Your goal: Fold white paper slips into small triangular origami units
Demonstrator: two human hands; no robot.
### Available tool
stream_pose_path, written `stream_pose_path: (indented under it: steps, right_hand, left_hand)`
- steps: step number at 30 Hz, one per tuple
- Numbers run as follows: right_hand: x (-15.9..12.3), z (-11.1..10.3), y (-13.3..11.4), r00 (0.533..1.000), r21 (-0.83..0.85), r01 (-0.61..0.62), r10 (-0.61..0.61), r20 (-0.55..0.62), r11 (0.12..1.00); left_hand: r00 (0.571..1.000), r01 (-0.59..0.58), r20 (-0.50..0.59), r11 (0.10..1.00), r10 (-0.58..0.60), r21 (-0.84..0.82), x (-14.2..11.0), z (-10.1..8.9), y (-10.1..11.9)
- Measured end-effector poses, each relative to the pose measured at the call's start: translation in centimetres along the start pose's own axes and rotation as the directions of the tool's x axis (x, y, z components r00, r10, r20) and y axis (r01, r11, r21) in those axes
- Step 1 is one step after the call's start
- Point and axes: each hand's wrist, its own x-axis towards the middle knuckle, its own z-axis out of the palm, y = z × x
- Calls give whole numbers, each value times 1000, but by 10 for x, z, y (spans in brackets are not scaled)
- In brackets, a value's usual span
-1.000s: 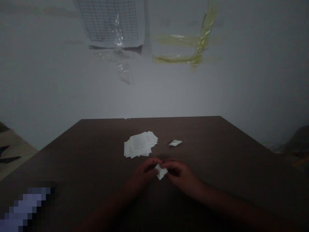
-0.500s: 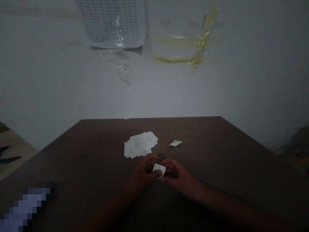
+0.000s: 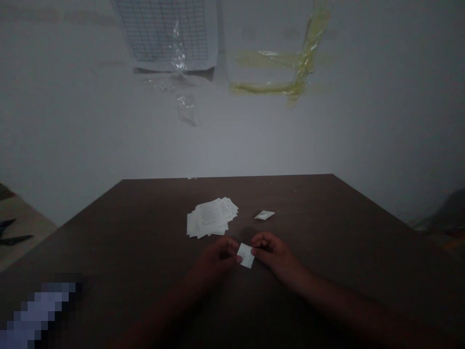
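Observation:
A small folded piece of white paper [image 3: 246,256] with some print on it is held between my two hands above the table. My left hand [image 3: 222,257] pinches its left edge, the thumb on top. On the right edge, my right hand [image 3: 275,253] grips it with thumb and fingers. Just beyond my left hand lies a spread pile of printed paper sheets [image 3: 209,217]. Another small folded paper [image 3: 265,214] rests on the table past my right hand, slightly raised on one side.
The dark brown table [image 3: 345,232] ends at a grey wall [image 3: 240,140]. A gridded sheet [image 3: 167,36] and yellow tape [image 3: 300,72] are stuck to the wall. At the lower left lies a pixelated, blurred-out object [image 3: 36,310].
The folded paper has shifted slightly right and turned. My right hand, earlier beside it with fingers apart, now has hold of its right edge. The pile has not moved.

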Motion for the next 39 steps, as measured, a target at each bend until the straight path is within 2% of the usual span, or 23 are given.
stream_pose_path:
  steps: [2,5,9,12,15,19,22,25,28,31,34,37,39]
  right_hand:
    - [-1,0,1,1000,-23,22,-22,-9,1000]
    - [-5,2,-1,999,-72,20,-17,48,997]
    - [-11,4,-8,987,-170,8,20,162,985]
    - [-11,3,-10,983,-228,25,18,182,973]
    - [-8,0,-8,986,-224,25,13,167,974]
    - [-2,-3,-1,992,-125,13,3,129,992]
    - [2,-5,1,992,-79,-1,11,122,997]
    - [1,-6,-1,992,-102,-10,22,124,995]
    - [-5,-5,-5,989,-144,37,-15,150,989]
    - [-17,-2,-12,973,-227,95,-42,226,969]
    - [-30,2,-22,943,-387,230,-106,315,893]
    - [-37,2,-30,889,-443,308,-90,448,842]
    - [-38,1,-31,871,-483,334,-69,487,810]
  left_hand:
    - [999,13,29,1000,-13,17,-1,1,1]
    - [998,-9,63,996,3,87,-2,4,4]
    - [995,-96,47,964,87,248,-6,7,6]
    - [987,-161,48,936,154,314,-7,8,4]
    - [989,-147,51,951,139,271,-6,7,2]
    - [995,-103,27,986,100,128,-4,5,0]
    - [995,-81,55,996,79,36,-3,2,1]
    - [997,-83,-3,997,83,8,0,-1,0]
    - [986,-121,-103,990,128,68,3,0,-1]
    - [971,-171,-142,974,192,147,3,6,-1]
    - [971,-180,-131,974,198,137,-1,12,1]
    - [974,-189,-106,974,202,122,-3,14,3]
    - [978,-193,-54,974,201,119,-3,13,4]
